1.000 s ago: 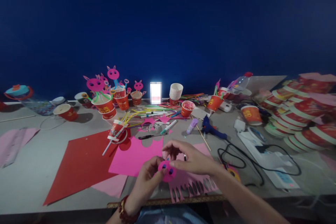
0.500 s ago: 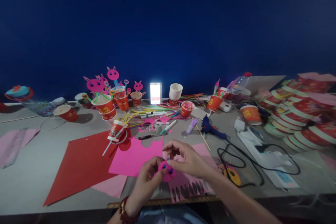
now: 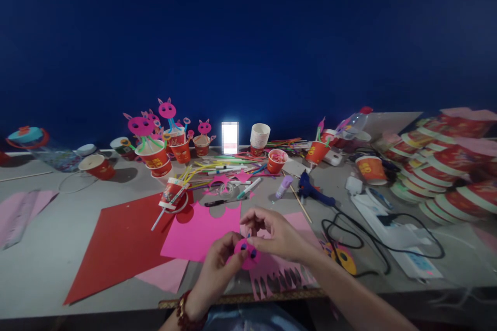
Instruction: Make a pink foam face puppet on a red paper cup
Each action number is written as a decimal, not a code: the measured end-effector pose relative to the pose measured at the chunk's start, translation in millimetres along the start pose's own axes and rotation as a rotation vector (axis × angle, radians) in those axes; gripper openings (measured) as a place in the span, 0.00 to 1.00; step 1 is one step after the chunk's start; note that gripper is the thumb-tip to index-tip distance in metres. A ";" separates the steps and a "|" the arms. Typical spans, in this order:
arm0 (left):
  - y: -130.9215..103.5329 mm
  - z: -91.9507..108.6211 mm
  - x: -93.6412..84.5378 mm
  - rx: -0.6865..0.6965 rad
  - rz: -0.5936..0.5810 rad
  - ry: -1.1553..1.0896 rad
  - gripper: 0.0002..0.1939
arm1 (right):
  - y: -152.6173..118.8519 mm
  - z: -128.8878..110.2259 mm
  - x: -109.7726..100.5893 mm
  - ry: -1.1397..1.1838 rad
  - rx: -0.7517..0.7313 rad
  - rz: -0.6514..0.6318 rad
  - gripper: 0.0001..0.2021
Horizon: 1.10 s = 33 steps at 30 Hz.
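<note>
My left hand (image 3: 223,264) pinches a round magenta paper face (image 3: 248,257) with two dark eyes, thumb in front. On its upper edge, my right hand (image 3: 272,232) presses a small ear-like piece between thumb and fingers; that piece is mostly covered by the fingertips. Beneath the hands lie a magenta sheet (image 3: 205,227) with round cut-outs along its top edge and a light pink sheet (image 3: 301,225) with leaf-shaped holes near the bottom. A larger red sheet (image 3: 124,238) is on the left.
A blue glue gun (image 3: 312,190), its dark cord (image 3: 359,227) and a white power strip (image 3: 396,238) lie on the right. A purple glue stick (image 3: 284,186) stands ahead. Stacked paper cups (image 3: 446,165) fill the far right. Cups with pink animal faces (image 3: 142,125) stand back left.
Hardly anything differs. The magenta face has shifted very slightly in my fingers; both hands keep their hold and place.
</note>
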<state>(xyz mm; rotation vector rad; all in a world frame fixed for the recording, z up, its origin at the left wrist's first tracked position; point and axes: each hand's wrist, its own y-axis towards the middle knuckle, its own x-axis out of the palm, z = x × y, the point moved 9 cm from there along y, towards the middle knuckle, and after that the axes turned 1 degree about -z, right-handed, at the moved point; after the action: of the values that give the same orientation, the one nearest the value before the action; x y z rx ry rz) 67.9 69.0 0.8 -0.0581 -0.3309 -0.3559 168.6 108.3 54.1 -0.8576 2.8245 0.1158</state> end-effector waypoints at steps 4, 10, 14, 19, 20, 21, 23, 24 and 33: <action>0.4 -0.1 -0.1 0.005 0.000 -0.008 0.12 | 0.1 -0.5 0.8 0.006 -0.001 0.004 0.12; 0.3 -4.9 -6.8 -0.008 0.066 -0.017 0.16 | -2.1 -2.3 -13.3 0.025 -0.028 0.048 0.16; -0.9 -8.6 -15.5 -0.018 0.151 -0.032 0.17 | -16.0 16.7 -34.3 0.121 0.067 0.274 0.15; -1.0 -16.2 -22.4 -0.047 0.214 -0.055 0.16 | -27.9 38.0 -13.5 0.208 0.098 0.304 0.15; -0.7 -17.4 -22.7 -0.049 0.220 -0.059 0.16 | -27.3 39.4 -7.3 0.222 0.085 0.289 0.15; -0.3 -18.1 -23.0 -0.045 0.227 -0.064 0.16 | -26.4 40.6 -2.6 0.237 0.076 0.285 0.15; 0.1 -18.3 -23.7 -0.031 0.244 -0.076 0.16 | -23.8 43.5 3.4 0.269 0.074 0.296 0.15; 0.2 -18.2 -24.0 -0.023 0.251 -0.084 0.15 | -22.3 44.4 5.3 0.283 0.074 0.302 0.15; -1.6 -19.6 -27.7 -0.021 0.321 -0.132 0.15 | -14.0 40.3 8.2 0.305 0.055 0.373 0.14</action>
<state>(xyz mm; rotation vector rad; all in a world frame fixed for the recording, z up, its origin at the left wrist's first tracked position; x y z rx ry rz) 48.8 74.5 -26.8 -0.1537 -0.4416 -0.0370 176.1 97.4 12.7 -0.3513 3.2271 -0.0470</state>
